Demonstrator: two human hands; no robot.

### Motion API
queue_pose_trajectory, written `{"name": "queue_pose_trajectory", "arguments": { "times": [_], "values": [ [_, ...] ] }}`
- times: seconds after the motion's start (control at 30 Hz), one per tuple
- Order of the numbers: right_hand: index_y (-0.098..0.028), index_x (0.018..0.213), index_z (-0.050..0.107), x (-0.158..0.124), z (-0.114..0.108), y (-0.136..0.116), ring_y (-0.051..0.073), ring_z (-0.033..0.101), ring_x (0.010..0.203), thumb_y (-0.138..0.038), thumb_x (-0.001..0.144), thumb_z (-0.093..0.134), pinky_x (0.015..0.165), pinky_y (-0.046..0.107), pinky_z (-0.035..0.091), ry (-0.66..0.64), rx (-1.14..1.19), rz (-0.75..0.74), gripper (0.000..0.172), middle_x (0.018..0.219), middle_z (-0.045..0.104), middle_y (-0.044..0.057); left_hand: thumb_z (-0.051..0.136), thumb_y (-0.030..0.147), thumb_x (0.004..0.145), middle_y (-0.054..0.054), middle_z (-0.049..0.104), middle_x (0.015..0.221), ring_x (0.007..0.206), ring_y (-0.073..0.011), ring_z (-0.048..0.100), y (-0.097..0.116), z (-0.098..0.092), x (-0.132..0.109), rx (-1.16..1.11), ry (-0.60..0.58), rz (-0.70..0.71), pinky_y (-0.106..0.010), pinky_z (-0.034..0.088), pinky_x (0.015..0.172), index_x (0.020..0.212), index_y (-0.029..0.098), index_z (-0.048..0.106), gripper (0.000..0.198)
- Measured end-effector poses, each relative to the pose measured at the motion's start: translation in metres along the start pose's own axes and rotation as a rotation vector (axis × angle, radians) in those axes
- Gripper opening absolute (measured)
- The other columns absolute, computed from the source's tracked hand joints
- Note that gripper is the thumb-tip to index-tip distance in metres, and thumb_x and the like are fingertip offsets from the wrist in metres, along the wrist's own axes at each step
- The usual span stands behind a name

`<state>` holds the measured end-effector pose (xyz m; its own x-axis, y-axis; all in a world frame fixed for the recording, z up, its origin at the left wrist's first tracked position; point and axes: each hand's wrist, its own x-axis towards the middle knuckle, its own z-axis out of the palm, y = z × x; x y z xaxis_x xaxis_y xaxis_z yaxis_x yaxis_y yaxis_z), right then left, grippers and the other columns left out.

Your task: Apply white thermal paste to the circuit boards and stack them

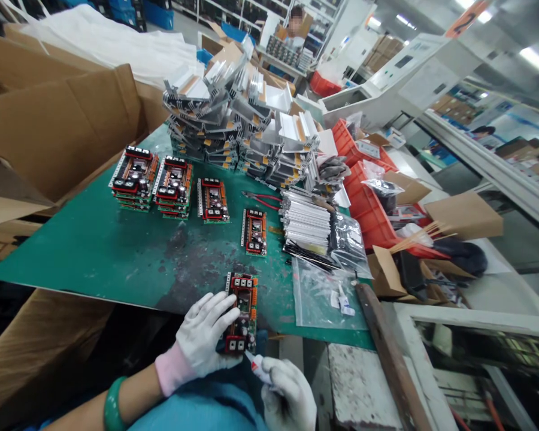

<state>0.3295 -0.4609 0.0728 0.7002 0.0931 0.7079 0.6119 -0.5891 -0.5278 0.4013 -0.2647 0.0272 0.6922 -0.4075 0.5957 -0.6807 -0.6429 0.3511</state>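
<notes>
A green circuit board (246, 311) with red-framed dark parts sits at the front edge of the green table. My left hand (204, 335), in a white glove with a pink cuff, grips it from the left side, fingers lying over its edge. In my gloved right hand (291, 392) is a small white glue tube (260, 369) with a red mark. Its narrow nozzle points at the board's lower right corner; whether it touches cannot be made out. Farther up the table lie a single board (254, 232) and another board (214, 201).
Board stacks (137, 178) stand at the left, and piled metal heat sinks (238, 123) at the back. Red-handled pliers (265, 199), metal strips (306, 221) and a clear bag (323, 299) with small tubes lie right. Red bins (363, 197) and a large cardboard box (67, 114) flank the table.
</notes>
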Motion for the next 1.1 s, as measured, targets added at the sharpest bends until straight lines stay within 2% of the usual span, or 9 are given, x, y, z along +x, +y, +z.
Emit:
{"name": "queue_pose_trajectory", "arguments": {
  "times": [0.1, 0.23, 0.33, 0.43, 0.73, 0.87, 0.93, 1.03, 1.1],
  "values": [
    [-0.020, 0.115, 0.060, 0.006, 0.000, -0.006, 0.017, 0.074, 0.063, -0.022, 0.100, 0.048, 0.050, 0.025, 0.056, -0.027, -0.028, -0.077, 0.020, 0.078, 0.077, 0.007, 0.061, 0.060, 0.082, -0.011, 0.063, 0.131, 0.127, -0.0277, 0.054, -0.002, -0.002, 0.000, 0.030, -0.031, 0.029, -0.042, 0.033, 0.114, 0.126, 0.021, 0.056, 0.060],
    [-0.019, 0.097, 0.067, 0.015, 0.008, -0.020, 0.013, 0.067, 0.052, -0.019, 0.096, 0.054, 0.046, 0.024, 0.050, -0.088, -0.180, -0.217, 0.012, 0.079, 0.078, 0.007, 0.060, 0.061, 0.083, -0.012, 0.064, 0.130, 0.126, -0.0272, 0.055, -0.003, -0.004, 0.003, 0.055, -0.029, 0.072, -0.041, 0.032, 0.115, 0.124, 0.018, 0.057, 0.059],
    [-0.018, 0.087, 0.068, 0.025, 0.012, -0.031, 0.011, 0.065, 0.053, -0.014, 0.094, 0.057, 0.047, 0.024, 0.050, -0.222, -0.218, -0.337, 0.014, 0.083, 0.078, 0.006, 0.059, 0.057, 0.084, -0.012, 0.064, 0.129, 0.126, -0.0267, 0.055, -0.002, -0.006, 0.005, 0.040, -0.017, 0.065, -0.041, 0.032, 0.115, 0.123, 0.017, 0.058, 0.055],
    [-0.018, 0.090, 0.070, 0.035, 0.013, -0.035, 0.012, 0.065, 0.056, -0.010, 0.093, 0.054, 0.048, 0.024, 0.049, -0.332, -0.215, -0.420, 0.018, 0.086, 0.078, 0.005, 0.059, 0.054, 0.084, -0.011, 0.064, 0.129, 0.126, -0.0262, 0.055, -0.001, -0.006, 0.005, 0.021, -0.011, 0.045, -0.040, 0.034, 0.114, 0.124, 0.018, 0.058, 0.053],
    [-0.021, 0.095, 0.071, 0.041, 0.013, -0.035, 0.010, 0.067, 0.059, -0.018, 0.094, 0.061, 0.054, 0.023, 0.052, -0.337, -0.244, -0.393, 0.011, 0.089, 0.078, 0.003, 0.058, 0.054, 0.085, -0.011, 0.064, 0.130, 0.126, -0.0260, 0.055, -0.003, -0.005, 0.004, 0.036, -0.019, 0.050, -0.039, 0.032, 0.115, 0.125, 0.019, 0.058, 0.053],
    [-0.020, 0.094, 0.067, 0.030, 0.001, -0.027, 0.011, 0.067, 0.056, -0.025, 0.098, 0.056, 0.051, 0.024, 0.051, -0.211, -0.161, -0.231, 0.013, 0.083, 0.078, 0.005, 0.059, 0.058, 0.085, -0.012, 0.064, 0.129, 0.127, -0.0269, 0.054, -0.002, -0.004, 0.004, 0.034, -0.021, 0.081, -0.042, 0.032, 0.115, 0.125, 0.018, 0.057, 0.057],
    [-0.022, 0.099, 0.065, 0.021, -0.002, -0.016, 0.013, 0.068, 0.057, -0.030, 0.100, 0.053, 0.051, 0.025, 0.053, -0.055, -0.076, -0.099, 0.015, 0.080, 0.077, 0.004, 0.057, 0.057, 0.088, -0.011, 0.065, 0.127, 0.127, -0.0268, 0.053, -0.001, -0.003, 0.004, -0.014, -0.010, 0.096, -0.044, 0.033, 0.114, 0.122, 0.019, 0.058, 0.051],
    [-0.023, 0.111, 0.062, 0.012, 0.002, 0.007, 0.018, 0.072, 0.068, -0.030, 0.101, 0.048, 0.057, 0.030, 0.058, 0.324, -0.045, 0.334, 0.019, 0.084, 0.075, 0.004, 0.060, 0.044, 0.090, -0.006, 0.069, 0.122, 0.125, -0.0257, 0.056, -0.001, -0.002, 0.004, -0.067, -0.004, 0.196, -0.045, 0.038, 0.111, 0.111, 0.023, 0.060, 0.030],
    [-0.020, 0.115, 0.061, 0.014, 0.011, 0.024, 0.019, 0.073, 0.078, -0.030, 0.100, 0.049, 0.063, 0.030, 0.059, 0.480, -0.056, 0.596, 0.022, 0.092, 0.074, 0.007, 0.062, 0.038, 0.090, -0.003, 0.071, 0.118, 0.123, -0.0251, 0.058, -0.003, -0.002, 0.004, -0.070, -0.017, 0.259, -0.043, 0.041, 0.109, 0.108, 0.023, 0.060, 0.023]
  ]
}}
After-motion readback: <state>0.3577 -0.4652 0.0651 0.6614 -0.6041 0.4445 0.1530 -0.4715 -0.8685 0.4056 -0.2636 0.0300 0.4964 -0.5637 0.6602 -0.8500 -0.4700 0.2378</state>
